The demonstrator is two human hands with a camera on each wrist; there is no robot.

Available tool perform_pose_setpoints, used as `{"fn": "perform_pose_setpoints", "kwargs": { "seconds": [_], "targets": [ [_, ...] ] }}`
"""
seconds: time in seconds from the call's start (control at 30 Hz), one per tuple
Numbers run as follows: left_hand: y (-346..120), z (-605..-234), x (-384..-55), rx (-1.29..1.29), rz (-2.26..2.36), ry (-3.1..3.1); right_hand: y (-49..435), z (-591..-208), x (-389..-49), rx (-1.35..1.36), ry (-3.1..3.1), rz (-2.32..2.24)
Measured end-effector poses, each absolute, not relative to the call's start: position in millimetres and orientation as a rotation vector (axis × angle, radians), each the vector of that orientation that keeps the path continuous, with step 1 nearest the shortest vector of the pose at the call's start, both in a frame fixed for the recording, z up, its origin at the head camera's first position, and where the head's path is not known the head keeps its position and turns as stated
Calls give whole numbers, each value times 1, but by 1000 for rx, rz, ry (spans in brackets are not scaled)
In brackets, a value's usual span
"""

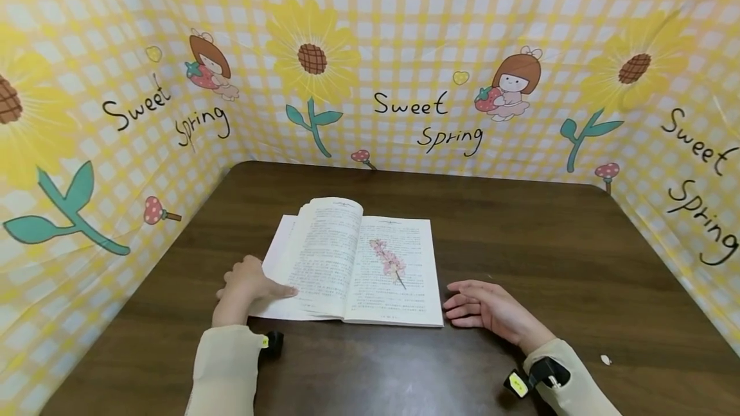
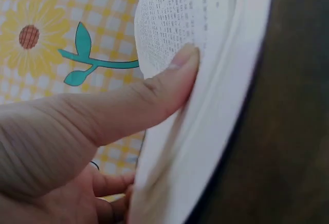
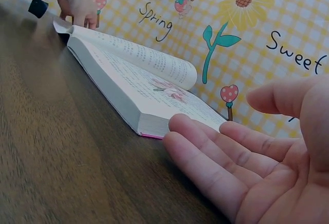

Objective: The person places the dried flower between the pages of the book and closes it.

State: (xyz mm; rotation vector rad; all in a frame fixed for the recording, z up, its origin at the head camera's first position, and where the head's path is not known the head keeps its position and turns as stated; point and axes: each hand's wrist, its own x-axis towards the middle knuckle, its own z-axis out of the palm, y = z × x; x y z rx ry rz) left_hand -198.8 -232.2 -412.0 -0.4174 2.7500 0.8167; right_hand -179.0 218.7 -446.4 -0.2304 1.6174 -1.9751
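An open book (image 1: 405, 305) lies on the table, its left-hand pages (image 1: 329, 242) arching up from the spine. On the right page rests a sprig of pink flowers (image 1: 388, 260) with a thin stem. My left hand (image 1: 245, 284) holds the book's left edge, the thumb (image 2: 172, 80) on the pages and the fingers at the outer edge, partly hidden. Just off the book's right edge is my right hand (image 1: 491, 310), palm turned inward and fingers loosely extended. It holds nothing. In the right wrist view its fingertips appear near the book's corner.
The dark wooden table (image 1: 520, 230) is bounded at the back and sides by a yellow checked cloth (image 1: 393, 37) with printed sunflowers. A small white scrap (image 1: 605, 359) lies on the table near the right forearm.
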Motion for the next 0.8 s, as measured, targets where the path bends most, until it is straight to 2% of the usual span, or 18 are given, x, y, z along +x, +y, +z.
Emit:
{"fn": "perform_pose_setpoints", "kwargs": {
  "seconds": [0.4, 0.8],
  "targets": [
    [-239, -415, -199, -192, 1197, 2878, 222, -446, -181, -246, 1624, -1990],
    [-230, -395, -180, -54, 1346, 2974, 221, -448, -180, -248, 1614, -1993]
  ]
}}
